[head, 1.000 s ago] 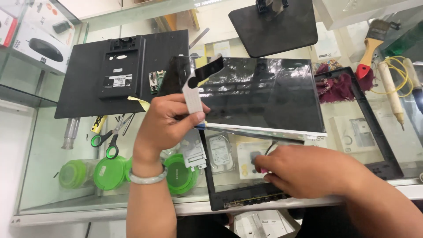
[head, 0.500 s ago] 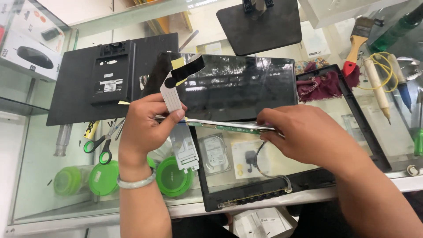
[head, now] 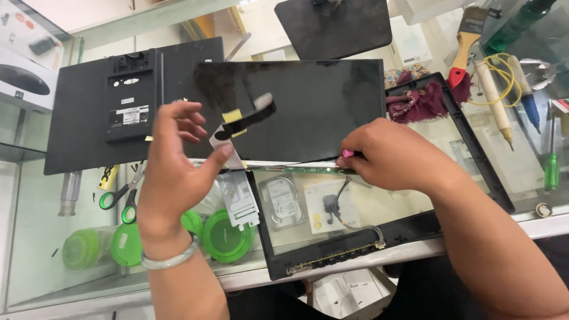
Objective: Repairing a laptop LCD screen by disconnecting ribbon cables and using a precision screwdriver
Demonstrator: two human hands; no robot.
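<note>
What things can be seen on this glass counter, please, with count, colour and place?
screen panel: 1, black, centre, lifted at its near edge
ribbon strip: 1, white and black, by left thumb
frame: 1, black, under the panel
back cover: 1, black, left
scissors: 1, green handles, left
brush: 1, red and wood handle, top right
cloth: 1, maroon, right
left hand: open, thumb on the strip
right hand: at the panel's near edge

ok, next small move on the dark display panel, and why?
Probably steady the dark glossy display panel with the left hand: it is open beside the panel's white flat ribbon cable, while the right hand pinches a pink-tipped tool at the lower edge.
</note>
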